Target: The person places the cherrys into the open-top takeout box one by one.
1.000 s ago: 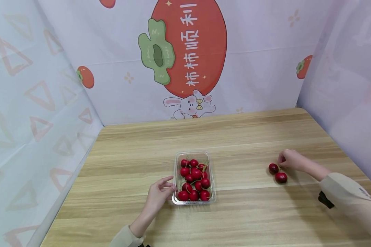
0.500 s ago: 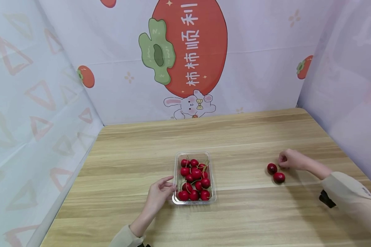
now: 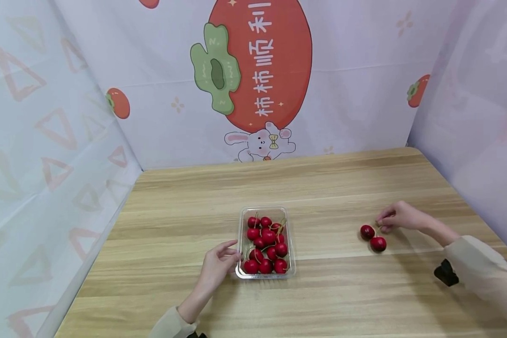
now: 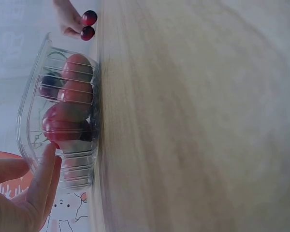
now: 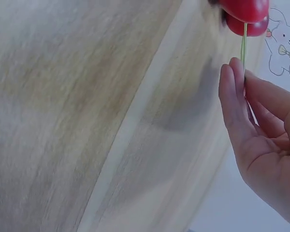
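Fingertips of the right hand (image 3: 399,218) pinch the thin green stem (image 5: 243,38) of a pair of cherries (image 3: 373,238), thumb and forefinger closed on it while the other fingers curl loosely behind. Both cherries lie on the wooden table (image 3: 186,197) just to the left of that hand, touching each other, the stem running from them up into the pinch. Bare wood stretches from the pair toward the middle of the table, and the table's right edge and the pale side wall (image 3: 481,117) stand close behind the wrist.

Across that open stretch, the left hand (image 3: 217,265) rests against the near left corner of a clear plastic tray (image 3: 241,220), its fingers straight and lightly touching the tray's ribbed wall. Inside the tray sits a heap of red cherries (image 3: 265,244) with stems poking up. Left of this hand the boards run free to the table's left edge, where the patterned curtain (image 3: 46,155) hangs. Behind the tray more bare wood reaches the back wall with its red fruit poster (image 3: 262,61).
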A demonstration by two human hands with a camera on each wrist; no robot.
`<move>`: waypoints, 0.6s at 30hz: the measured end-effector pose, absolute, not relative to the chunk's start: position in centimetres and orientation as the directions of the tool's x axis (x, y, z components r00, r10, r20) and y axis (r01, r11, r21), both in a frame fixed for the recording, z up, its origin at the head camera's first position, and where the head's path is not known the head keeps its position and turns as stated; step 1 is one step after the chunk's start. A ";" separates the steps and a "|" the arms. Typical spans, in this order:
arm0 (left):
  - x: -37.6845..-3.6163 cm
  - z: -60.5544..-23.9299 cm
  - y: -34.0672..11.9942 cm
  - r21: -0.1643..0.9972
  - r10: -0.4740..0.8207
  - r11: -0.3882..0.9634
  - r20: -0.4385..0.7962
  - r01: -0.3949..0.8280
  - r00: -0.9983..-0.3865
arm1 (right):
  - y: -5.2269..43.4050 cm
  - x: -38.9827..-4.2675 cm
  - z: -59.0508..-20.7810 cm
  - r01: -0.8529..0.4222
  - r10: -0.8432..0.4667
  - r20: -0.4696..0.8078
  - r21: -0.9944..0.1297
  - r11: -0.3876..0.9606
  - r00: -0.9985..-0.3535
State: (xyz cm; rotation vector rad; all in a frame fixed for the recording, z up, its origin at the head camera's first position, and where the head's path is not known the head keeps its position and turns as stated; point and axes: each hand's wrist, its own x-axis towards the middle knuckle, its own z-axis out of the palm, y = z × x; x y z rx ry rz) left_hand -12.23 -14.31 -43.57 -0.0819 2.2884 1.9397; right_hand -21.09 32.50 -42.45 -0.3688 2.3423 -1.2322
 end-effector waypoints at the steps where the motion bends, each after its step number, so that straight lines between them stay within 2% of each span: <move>1: -12.2 -43.6 -14.3 0.977 0.049 0.168 -0.143 -0.133 -0.989 | 32.5 -21.1 -42.4 0.019 -0.424 -0.295 -0.838 0.545 -0.856; 7: -12.2 -43.5 -14.3 0.976 0.047 0.173 -0.145 -0.135 -0.988 | 32.3 -21.1 -42.0 0.172 -0.367 -0.364 -0.870 0.462 -0.856; 18: -12.2 -43.5 -14.3 0.976 0.052 0.169 -0.148 -0.137 -0.988 | 30.8 -20.8 -40.5 0.276 -0.310 -0.390 -0.894 0.353 -0.867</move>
